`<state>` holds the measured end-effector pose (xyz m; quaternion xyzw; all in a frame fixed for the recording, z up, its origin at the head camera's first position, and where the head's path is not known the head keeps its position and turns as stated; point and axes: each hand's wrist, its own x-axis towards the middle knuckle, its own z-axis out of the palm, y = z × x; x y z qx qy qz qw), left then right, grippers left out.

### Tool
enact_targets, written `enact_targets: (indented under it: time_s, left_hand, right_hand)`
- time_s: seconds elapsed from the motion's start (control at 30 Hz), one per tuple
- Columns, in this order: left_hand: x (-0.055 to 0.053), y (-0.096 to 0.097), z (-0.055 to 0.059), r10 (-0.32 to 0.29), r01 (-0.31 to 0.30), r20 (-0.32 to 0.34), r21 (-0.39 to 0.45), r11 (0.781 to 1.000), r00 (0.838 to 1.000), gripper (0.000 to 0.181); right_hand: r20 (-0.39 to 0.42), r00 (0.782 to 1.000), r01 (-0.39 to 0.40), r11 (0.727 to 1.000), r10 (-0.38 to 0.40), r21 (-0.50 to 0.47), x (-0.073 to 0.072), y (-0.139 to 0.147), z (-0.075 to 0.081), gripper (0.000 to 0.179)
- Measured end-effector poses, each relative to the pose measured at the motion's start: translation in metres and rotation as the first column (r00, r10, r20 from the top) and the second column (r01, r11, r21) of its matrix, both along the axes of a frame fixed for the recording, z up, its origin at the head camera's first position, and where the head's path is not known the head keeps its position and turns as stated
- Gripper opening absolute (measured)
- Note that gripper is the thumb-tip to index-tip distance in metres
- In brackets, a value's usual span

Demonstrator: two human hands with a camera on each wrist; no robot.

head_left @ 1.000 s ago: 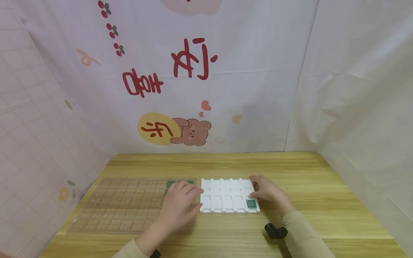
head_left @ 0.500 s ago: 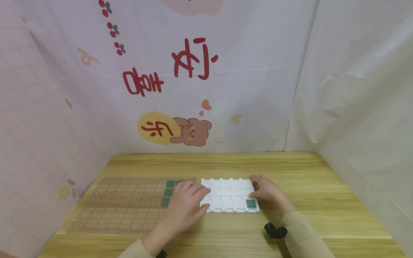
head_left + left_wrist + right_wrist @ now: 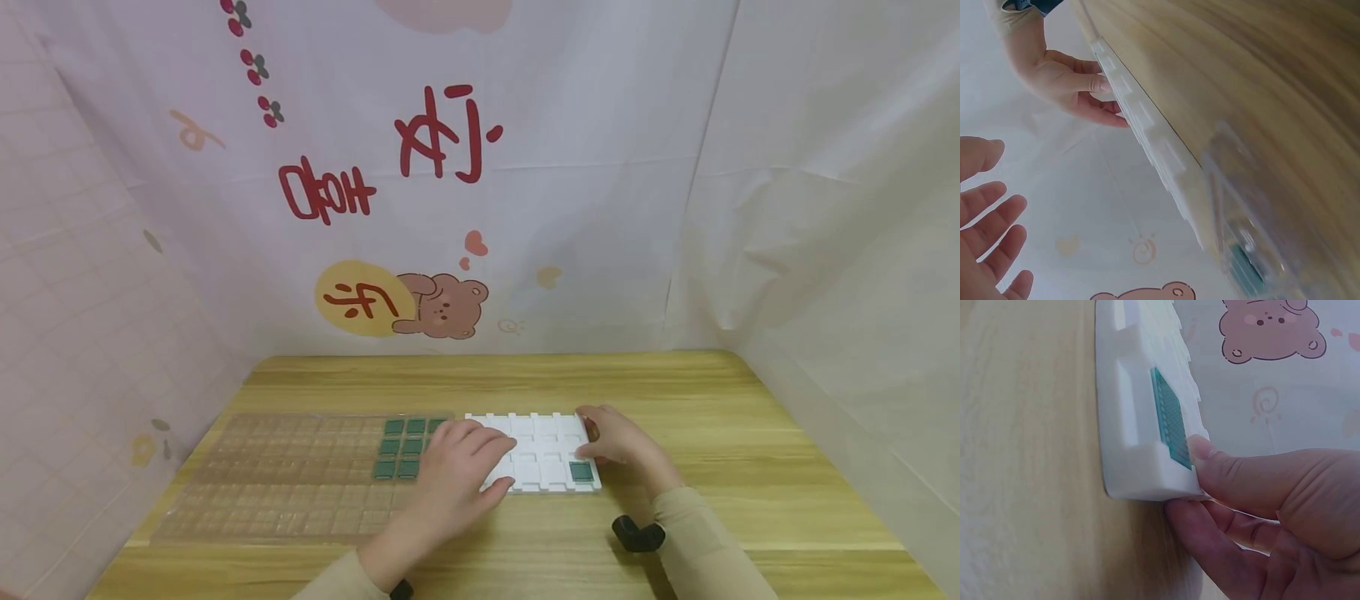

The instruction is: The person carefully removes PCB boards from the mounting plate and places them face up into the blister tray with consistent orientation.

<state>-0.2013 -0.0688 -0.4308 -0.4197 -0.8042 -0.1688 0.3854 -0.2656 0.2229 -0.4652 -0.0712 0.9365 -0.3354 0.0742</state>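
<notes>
A white slotted tray lies flat on the table in the head view. One green square chip sits in its near right slot, flush beside the raised divider. At the tray's right end my right hand grips the edge, thumb on top and fingers against the side, as the right wrist view also shows. My left hand hovers over the tray's left end, covering part of it. In the left wrist view its fingers are spread and loosely bent, with nothing between them.
Left of the white tray lies a large clear plastic tray of small pockets. Several green chips fill pockets at its right side, partly behind my left hand. A printed curtain hangs behind the wooden table.
My left hand has moved right, from the clear tray's edge to over the white tray's left end, uncovering more green chips. The right hand keeps its grip in place.
</notes>
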Motion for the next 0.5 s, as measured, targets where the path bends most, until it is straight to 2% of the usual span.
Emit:
enact_targets:
  time_s: [0.2, 0.5]
  left_hand:
    - [0.0, 0.017, 0.002, -0.005, 0.005, 0.035, 0.001, 1.0, 0.999, 0.041]
    - [-0.002, 0.045, -0.002, 0.034, -0.031, 0.066, -0.049, 0.998, 0.997, 0.043]
  right_hand:
    - [0.009, 1.0, -0.003, 1.0, 0.004, -0.015, -0.002, 0.001, 0.002, 0.073]
    - [0.002, 1.0, -0.022, 1.0, 0.022, -0.019, -0.004, 0.005, 0.001, 0.071]
